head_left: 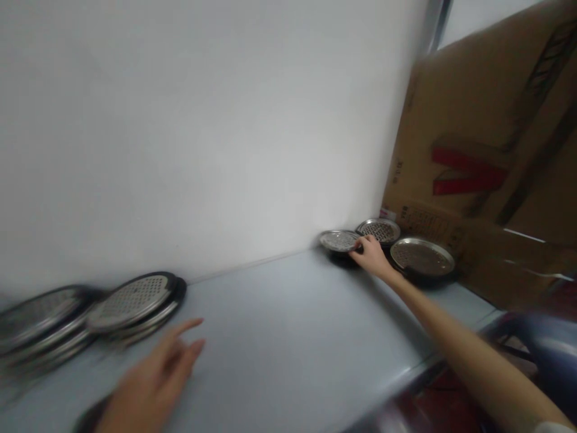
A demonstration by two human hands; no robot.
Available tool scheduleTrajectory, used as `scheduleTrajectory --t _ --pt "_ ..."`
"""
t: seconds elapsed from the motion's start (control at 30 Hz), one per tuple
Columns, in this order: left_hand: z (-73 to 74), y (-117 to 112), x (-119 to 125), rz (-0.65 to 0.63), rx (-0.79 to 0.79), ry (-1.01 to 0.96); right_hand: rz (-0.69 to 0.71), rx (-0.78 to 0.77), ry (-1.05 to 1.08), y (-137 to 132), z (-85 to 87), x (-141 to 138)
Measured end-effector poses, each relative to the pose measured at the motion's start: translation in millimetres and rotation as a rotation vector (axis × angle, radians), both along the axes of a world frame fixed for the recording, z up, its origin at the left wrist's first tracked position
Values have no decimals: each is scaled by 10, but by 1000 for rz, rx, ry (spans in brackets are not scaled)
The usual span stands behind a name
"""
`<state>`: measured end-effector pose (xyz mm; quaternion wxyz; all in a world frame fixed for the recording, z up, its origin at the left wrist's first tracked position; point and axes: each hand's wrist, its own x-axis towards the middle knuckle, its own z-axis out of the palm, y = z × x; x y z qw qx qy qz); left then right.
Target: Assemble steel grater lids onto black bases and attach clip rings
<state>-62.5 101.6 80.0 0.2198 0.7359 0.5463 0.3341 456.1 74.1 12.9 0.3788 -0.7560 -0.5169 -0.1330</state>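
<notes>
My right hand [372, 253] reaches far across the grey table [288, 325] to the back corner and its fingers close on the rim of a round perforated metal tray [338, 240]. Two more such trays lie right beside it, one [379, 230] behind and a larger one [422, 257] to the right. My left hand [153, 379] hovers low at the near left with fingers stretched out, holding nothing. Just beyond it lies a stack of perforated metal trays [135, 300], with another blurred stack [40, 328] further left.
A white wall [202, 132] runs along the back of the table. A large cardboard box [491, 150] with a red mark leans at the right behind the trays. The table's front edge [406, 373] runs diagonally at lower right, with dark things below it.
</notes>
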Motion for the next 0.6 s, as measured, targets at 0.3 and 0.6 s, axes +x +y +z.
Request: scheduleTrajectory --t 0.3,0.6 --pt "-81 17 1195 -418 -202 -109 -182 323 191 189 -308 -236" --pt "-448 680 3056 -478 -629 -422 -167 392 288 155 -289 -236"
